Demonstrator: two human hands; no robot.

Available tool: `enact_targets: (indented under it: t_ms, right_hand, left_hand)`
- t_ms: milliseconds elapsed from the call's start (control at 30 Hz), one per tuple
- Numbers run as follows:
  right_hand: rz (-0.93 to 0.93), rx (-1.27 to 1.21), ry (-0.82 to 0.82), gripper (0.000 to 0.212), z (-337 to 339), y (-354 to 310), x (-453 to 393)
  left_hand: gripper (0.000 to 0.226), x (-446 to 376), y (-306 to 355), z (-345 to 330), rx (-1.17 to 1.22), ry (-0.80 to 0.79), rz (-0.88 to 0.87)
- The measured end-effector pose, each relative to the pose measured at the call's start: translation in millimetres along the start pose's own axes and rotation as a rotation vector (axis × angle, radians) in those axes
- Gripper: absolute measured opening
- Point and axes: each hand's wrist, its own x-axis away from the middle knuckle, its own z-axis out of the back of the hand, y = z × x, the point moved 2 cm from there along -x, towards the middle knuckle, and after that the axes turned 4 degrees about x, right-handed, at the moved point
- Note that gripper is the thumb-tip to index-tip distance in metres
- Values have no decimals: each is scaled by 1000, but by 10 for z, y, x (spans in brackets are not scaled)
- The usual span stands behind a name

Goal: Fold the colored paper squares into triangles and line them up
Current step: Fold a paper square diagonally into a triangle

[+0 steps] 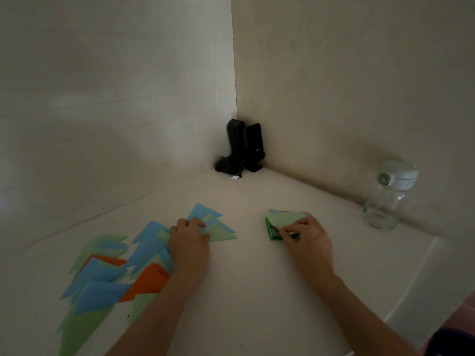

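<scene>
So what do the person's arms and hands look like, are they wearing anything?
Both arms are bare as far as the picture shows: no sleeves in view. The left hand and right hand wear no gloves, and no rings, watch or bracelets can be seen. The light is dim, so small details could be missed.

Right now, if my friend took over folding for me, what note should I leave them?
Left hand: resting on the folded triangles, fingers on the newest light green one at the far end of the row.
Right hand: pinching the top light green sheet of the paper stack.
Done: many blue, green and orange triangles lie overlapping on the left of the table.
Left: fold the sheet being lifted, then the rest of the stack, and add each to the row.
</scene>
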Motion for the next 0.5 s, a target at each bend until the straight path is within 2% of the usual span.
enact_targets:
  t_ms: [100, 200, 300, 400, 500]
  right_hand:
    - [32, -5, 69, 13, 92, 4, 11]
    - [91, -29, 156, 9, 212, -54, 64]
    - [196, -40, 212, 5, 295, -187, 203]
    - [307, -58, 240, 6, 261, -349, 424]
    - [412, -41, 171, 8, 140, -468, 644]
  left_hand:
    - [25, -1, 6, 18, 2, -9, 29]
    - [19, 51, 26, 61, 145, 61, -1]
    - [14, 224, 137, 136, 305, 138, -104]
    - [17, 503, 253, 180, 408, 119, -228]
    - [22, 787, 282, 216, 454, 33, -340]
